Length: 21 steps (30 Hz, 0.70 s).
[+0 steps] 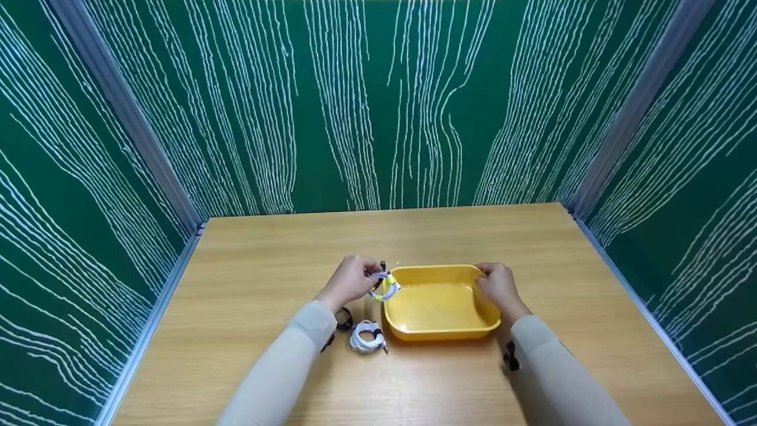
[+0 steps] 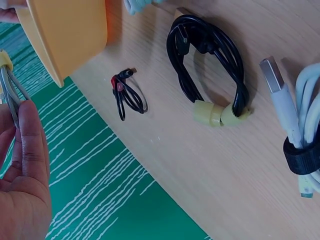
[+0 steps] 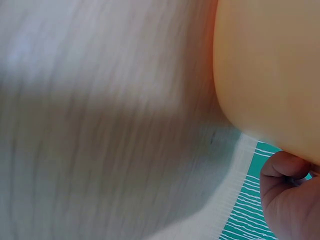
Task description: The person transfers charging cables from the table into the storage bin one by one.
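Note:
In the head view my left hand [image 1: 350, 281] pinches a small coiled cable [image 1: 387, 288], pale with yellow bands, at the left rim of a yellow plastic bin [image 1: 440, 335]. The left wrist view shows the same coil hanging from the fingertips of the left hand [image 2: 27, 155], beside the bin wall [image 2: 75, 35]. My right hand [image 1: 500, 287] grips the bin's right rim. Seen from the right wrist, the right hand [image 3: 287, 195] has its fingers curled at the bin's edge; part of that hand is cut off by the frame.
On the wooden table [image 1: 284, 236] lie a white USB cable coil [image 2: 305, 110] with a black strap, a black cable coil [image 2: 220, 50] with yellow tape, and a small black cable [image 2: 130, 95] with a red band. Green walls [image 1: 337, 118] with white lines surround the table.

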{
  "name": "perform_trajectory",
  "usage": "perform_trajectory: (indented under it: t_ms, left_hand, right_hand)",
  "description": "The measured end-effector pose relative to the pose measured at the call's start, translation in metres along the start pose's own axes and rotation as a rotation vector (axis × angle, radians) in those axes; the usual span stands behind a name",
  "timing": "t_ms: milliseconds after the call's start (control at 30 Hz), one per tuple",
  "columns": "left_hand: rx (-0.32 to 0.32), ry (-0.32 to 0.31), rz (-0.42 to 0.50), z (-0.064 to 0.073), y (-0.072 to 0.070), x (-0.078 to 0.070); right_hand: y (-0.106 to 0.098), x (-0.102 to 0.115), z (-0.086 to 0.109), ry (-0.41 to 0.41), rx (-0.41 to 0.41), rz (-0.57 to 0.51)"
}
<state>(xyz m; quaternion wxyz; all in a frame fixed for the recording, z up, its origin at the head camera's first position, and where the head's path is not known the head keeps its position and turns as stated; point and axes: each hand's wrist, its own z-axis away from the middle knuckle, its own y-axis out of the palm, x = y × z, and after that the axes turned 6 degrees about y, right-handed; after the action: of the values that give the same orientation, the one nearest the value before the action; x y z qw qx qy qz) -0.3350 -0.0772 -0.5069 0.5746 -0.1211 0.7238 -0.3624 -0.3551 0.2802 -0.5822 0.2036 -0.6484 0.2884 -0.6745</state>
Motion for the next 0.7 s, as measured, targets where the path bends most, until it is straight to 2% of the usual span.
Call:
perform_trajectory:
  t_ms: [67,233,700]
  left_hand:
    - [0.004,-0.009,0.007,0.0,0.001,-0.001]
    - [-0.001,0.018,-0.02,-0.001,0.003,-0.002]
    - [0.014,0.015,-0.014,-0.003,0.01,-0.007]
  right_hand:
    - [0.0,0.0,0.0,-0.012,-0.006,0.001]
    - [0.0,-0.001,0.0,-0.035,-0.022,0.008]
    - [0.001,0.001,0.001,-0.018,-0.012,0.003]
